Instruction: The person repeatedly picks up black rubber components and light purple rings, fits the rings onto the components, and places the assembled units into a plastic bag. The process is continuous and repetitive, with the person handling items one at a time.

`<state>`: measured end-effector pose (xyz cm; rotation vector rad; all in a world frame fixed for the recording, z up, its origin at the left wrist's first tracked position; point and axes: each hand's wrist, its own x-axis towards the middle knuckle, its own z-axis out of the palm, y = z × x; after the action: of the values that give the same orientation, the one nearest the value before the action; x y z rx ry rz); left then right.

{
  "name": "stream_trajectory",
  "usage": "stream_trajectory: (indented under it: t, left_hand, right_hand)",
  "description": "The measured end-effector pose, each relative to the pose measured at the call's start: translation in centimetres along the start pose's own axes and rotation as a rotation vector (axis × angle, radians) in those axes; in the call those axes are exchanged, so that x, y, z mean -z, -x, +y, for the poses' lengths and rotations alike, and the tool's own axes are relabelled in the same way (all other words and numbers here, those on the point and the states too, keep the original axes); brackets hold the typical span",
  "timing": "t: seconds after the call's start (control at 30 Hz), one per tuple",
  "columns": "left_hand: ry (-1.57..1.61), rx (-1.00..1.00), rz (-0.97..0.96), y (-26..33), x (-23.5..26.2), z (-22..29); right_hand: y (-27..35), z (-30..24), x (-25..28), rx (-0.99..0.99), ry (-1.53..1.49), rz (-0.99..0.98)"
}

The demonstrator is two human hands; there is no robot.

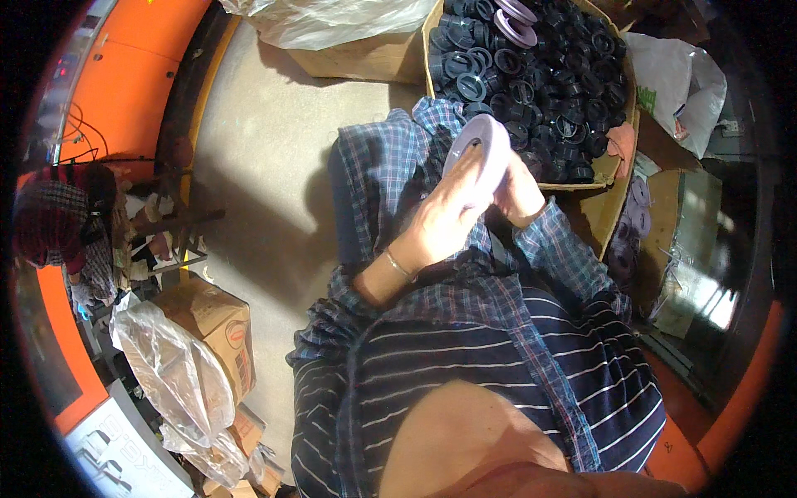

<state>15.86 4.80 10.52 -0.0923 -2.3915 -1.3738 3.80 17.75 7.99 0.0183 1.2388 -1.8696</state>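
Above my lap, a lilac plastic ring (496, 158) is held tilted between my two hands. My left hand (440, 217) grips its left side, the fingers reaching up along the opening. On the other side my right hand (520, 192) presses against the lower right of the ring, its fingertips partly hidden behind the rim. Just beyond my hands stands an open cardboard box (548, 187), filled with many black round plastic caps (573, 124). Two lilac rings (516, 31) lie stacked on top of these caps at the far side.
More lilac rings (638, 207) sit right of the box, near a white plastic bag (685, 83). Another box (361, 62) under plastic sheeting stands at the far middle. At left are a cardboard box (212, 324), orange machinery (124, 58) and another person (62, 216).
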Motion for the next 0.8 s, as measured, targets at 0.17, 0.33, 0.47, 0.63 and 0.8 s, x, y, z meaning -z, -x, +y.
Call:
stream_trajectory:
  t: [0.17, 0.33, 0.47, 0.63, 0.8]
  left_hand:
    - [0.459, 0.440, 0.053, -0.1, 0.5, -0.2]
    - [0.464, 0.448, 0.102, -0.5, 1.1, 0.3]
    - [0.134, 0.060, -0.004, -0.5, 0.5, 0.3]
    - [0.466, 0.325, -0.001, 0.1, 0.8, -0.7]
    - [0.358, 0.308, 0.096, -0.8, 1.0, 0.3]
  right_hand:
    - [0.4, -1.4, 0.7, 0.245, 0.624, -0.002]
    - [0.7, -2.0, 0.6, 0.885, 1.254, 0.016]
    - [0.1, -0.1, -0.1, 0.173, 0.093, -0.004]
    - [-0.1, -0.8, 0.7, 0.043, 0.373, -0.057]
    - [0.2, -1.2, 0.8, 0.596, 0.855, -0.086]
